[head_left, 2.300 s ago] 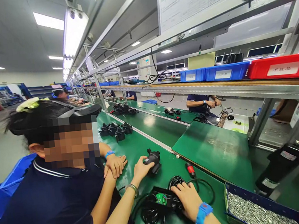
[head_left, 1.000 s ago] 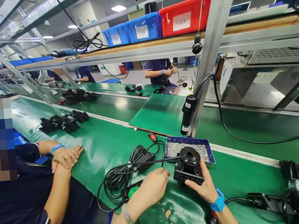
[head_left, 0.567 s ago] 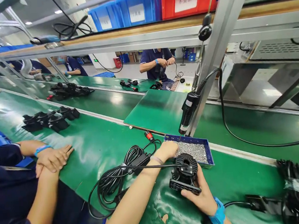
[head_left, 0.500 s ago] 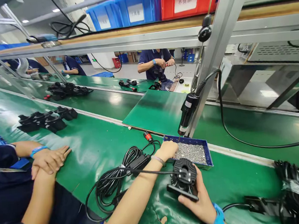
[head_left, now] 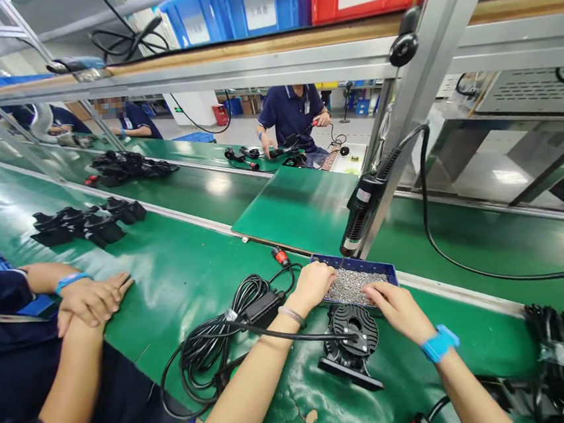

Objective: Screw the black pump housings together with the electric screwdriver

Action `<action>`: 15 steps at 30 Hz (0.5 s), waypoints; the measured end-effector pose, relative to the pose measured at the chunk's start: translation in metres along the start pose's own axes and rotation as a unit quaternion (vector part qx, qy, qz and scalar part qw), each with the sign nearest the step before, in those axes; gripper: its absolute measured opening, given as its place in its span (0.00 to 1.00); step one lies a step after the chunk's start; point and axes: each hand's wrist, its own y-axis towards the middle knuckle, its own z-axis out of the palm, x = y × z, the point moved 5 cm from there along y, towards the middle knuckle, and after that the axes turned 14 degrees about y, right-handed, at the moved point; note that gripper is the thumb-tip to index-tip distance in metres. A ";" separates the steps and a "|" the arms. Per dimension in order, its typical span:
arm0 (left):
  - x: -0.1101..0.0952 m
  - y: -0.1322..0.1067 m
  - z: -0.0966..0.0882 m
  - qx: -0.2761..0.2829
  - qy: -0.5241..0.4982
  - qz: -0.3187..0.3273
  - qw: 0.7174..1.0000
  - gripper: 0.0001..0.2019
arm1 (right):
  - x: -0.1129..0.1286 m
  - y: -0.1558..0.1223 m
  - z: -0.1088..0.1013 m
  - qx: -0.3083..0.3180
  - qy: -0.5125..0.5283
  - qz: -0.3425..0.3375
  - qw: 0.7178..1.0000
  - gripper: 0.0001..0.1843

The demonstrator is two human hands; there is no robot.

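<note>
My left hand (head_left: 313,284) is at the left end of a blue tray (head_left: 394,274) of small silver screws (head_left: 352,287). Its fingers are curled together, and whatever they pinch is hidden. Over the tray's front right part reaches my right hand (head_left: 395,305), fingers stretched and slightly bent, tips at the screws. A round black ribbed device (head_left: 354,331) with a flat bracket stands on the green bench just in front of the tray, touched by neither hand. Its black cable runs left across my left wrist to a coiled cable (head_left: 210,348) with an inline box.
A black electric screwdriver (head_left: 362,210) hangs above the tray beside a metal post. Bundled cable (head_left: 555,351) lies at right, black brackets (head_left: 86,223) at far left. A co-worker's folded arms (head_left: 89,306) rest on the bench at left. Another person (head_left: 293,124) works opposite.
My right hand has let go of the black device and moved up to the screw tray. The device now stands on the bench. My left hand stays at the tray's left end.
</note>
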 end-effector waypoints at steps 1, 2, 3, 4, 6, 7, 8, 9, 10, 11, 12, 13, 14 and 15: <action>0.001 -0.003 -0.001 -0.026 -0.025 -0.003 0.999 0.08 | -0.003 0.016 0.000 0.014 -0.032 0.020 0.999 0.25; 0.001 -0.008 -0.003 -0.054 -0.052 -0.008 0.997 0.09 | -0.006 0.030 0.001 0.030 -0.062 0.039 0.997 0.20; 0.001 -0.016 -0.004 -0.083 -0.081 -0.016 0.993 0.10 | -0.009 0.042 0.004 0.047 -0.090 0.059 0.993 0.16; 0.001 -0.026 -0.005 -0.110 -0.111 -0.025 0.987 0.12 | -0.012 0.050 0.006 0.061 -0.112 0.077 0.989 0.13; 0.000 -0.054 -0.006 -0.153 -0.169 -0.048 0.972 0.12 | -0.015 0.058 0.010 0.083 -0.141 0.100 0.981 0.11; -0.001 -0.070 -0.006 -0.167 -0.192 -0.058 0.965 0.12 | -0.015 0.058 0.010 0.088 -0.149 0.105 0.979 0.11; -0.003 -0.086 -0.006 -0.177 -0.218 -0.068 0.957 0.10 | -0.014 0.057 0.008 0.086 -0.152 0.106 0.979 0.11; -0.005 -0.102 -0.007 -0.186 -0.254 -0.079 0.946 0.09 | -0.013 0.054 0.006 0.079 -0.152 0.103 0.980 0.11; -0.006 -0.117 -0.008 -0.195 -0.305 -0.093 0.928 0.07 | -0.010 0.051 0.002 0.065 -0.149 0.100 0.982 0.11; -0.007 -0.130 -0.009 -0.204 -0.369 -0.109 0.900 0.05 | -0.007 0.047 -0.002 0.045 -0.143 0.095 0.984 0.10; -0.009 -0.141 -0.012 -0.213 -0.432 -0.120 0.868 0.03 | -0.004 0.043 -0.007 0.021 -0.133 0.090 0.987 0.09; -0.011 -0.149 -0.015 -0.223 -0.486 -0.127 0.835 0.01 | 0.000 0.038 -0.012 -0.006 -0.119 0.084 0.989 0.08; -0.014 -0.153 -0.021 -0.234 -0.521 -0.124 0.811 0.01 | 0.003 0.033 -0.016 -0.033 -0.101 0.077 0.991 0.07; -0.018 -0.156 -0.028 -0.249 -0.531 -0.113 0.802 0.02 | 0.007 0.026 -0.019 -0.056 -0.078 0.069 0.993 0.07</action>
